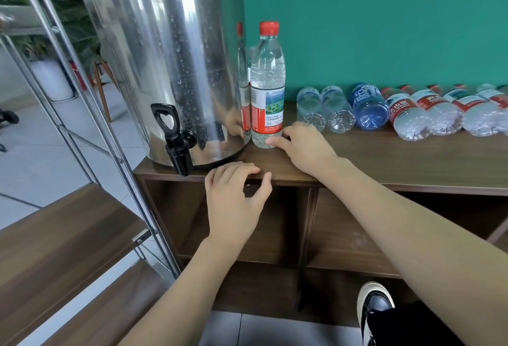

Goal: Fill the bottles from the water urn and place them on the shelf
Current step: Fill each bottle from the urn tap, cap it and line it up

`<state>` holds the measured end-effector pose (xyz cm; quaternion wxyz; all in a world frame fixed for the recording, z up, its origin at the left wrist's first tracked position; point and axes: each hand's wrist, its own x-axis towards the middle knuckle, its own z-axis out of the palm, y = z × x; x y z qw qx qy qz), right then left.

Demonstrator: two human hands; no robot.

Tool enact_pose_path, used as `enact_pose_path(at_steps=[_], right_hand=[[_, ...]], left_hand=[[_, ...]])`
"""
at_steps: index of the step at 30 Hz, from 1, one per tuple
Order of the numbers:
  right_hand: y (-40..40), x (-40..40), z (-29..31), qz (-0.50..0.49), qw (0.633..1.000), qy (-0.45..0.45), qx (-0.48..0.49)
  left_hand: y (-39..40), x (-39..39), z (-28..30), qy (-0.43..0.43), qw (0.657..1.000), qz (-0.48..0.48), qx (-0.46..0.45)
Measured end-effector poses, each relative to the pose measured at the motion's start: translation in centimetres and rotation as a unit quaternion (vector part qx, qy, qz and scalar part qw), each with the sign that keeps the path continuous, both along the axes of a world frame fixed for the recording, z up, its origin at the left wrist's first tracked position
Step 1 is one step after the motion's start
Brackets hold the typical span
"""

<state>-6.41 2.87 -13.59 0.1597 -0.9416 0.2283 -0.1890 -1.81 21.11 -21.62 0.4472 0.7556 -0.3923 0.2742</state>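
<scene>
Filled bottle (267, 84), red cap, stands upright on the wooden worktop (384, 159), just right of the steel urn (165, 57), near the front edge. Right hand (305, 148) at its base, thumb touching the lower wall; grip loose, fingers probably behind the bottle, hard to tell if closed on it. Left hand (233, 200) hovers at the worktop front edge, fingers curled, pinching nothing. Black spigot (176, 139) overhangs the edge. Row of bottles (406, 109) lies on its sides along the green wall.
</scene>
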Motion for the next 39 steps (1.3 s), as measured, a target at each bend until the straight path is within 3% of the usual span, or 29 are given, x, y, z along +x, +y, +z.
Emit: enact_pose_path(at_steps=[5,9,11,15,20,32,39], right_hand=[[0.0,-0.5,-0.2,-0.013,0.998,-0.044,-0.031],[-0.9,-1.8,-0.5,-0.049,0.965,-0.171,-0.193],[-1.8,-2.2,-0.6,-0.063,0.953,-0.189,-0.227],[-3.1,-2.4,-0.5,-0.068,0.981,-0.083,-0.162],[-2.4,-3.0,-0.4,-0.047,0.99,-0.072,-0.113],[3.4,-9.0,-1.4,0.008,0.969,-0.224,-0.106],[1.5,-11.0,-1.1,0.019,0.959,-0.275,-0.06]], left_hand=[[0.0,0.0,0.2,0.0,1.0,0.002,0.0],[0.1,0.1,0.2,-0.006,1.0,-0.002,0.001],[0.2,0.1,0.2,-0.007,1.0,-0.001,0.002],[0.3,0.2,0.2,-0.009,1.0,-0.002,0.004],[0.4,0.3,0.2,-0.008,1.0,-0.005,0.014],[0.7,-0.9,0.5,0.011,0.999,-0.029,0.015],[-0.5,-2.7,1.1,-0.018,0.998,-0.057,-0.026]])
